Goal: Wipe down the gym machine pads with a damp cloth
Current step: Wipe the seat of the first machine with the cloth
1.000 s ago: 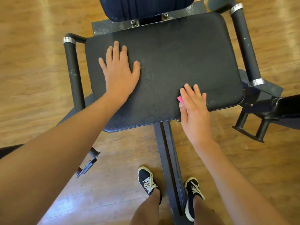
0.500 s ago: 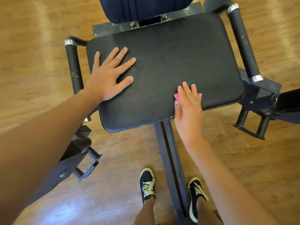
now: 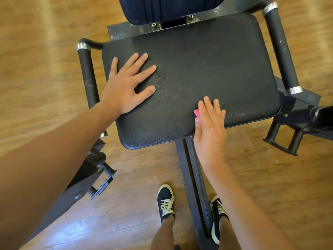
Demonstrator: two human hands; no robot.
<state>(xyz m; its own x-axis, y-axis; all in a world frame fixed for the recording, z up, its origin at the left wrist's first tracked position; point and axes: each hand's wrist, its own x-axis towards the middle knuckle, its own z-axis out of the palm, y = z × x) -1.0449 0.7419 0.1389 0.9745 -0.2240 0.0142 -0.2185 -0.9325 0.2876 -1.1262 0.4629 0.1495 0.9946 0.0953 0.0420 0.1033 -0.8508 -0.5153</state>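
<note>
A black padded seat (image 3: 207, 69) of a gym machine fills the upper middle of the head view. My left hand (image 3: 126, 87) lies flat on its left part with the fingers spread. At the seat's front edge my right hand (image 3: 210, 123) presses down with straight fingers on a pink cloth (image 3: 196, 112). Only a small pink corner of the cloth shows beside my index finger; the rest is hidden under the palm. A dark blue back pad (image 3: 171, 8) rises behind the seat.
Black foam-covered handles run along the seat's left side (image 3: 87, 73) and right side (image 3: 280, 46). A dark steel beam (image 3: 191, 177) runs from under the seat between my two shoes. Machine brackets stick out at lower left (image 3: 100, 184) and right (image 3: 281, 143). Wooden floor lies all around.
My left hand slid from the seat's middle toward its left edge and spread its fingers. My right hand stayed on the cloth at the front edge, shifting slightly left.
</note>
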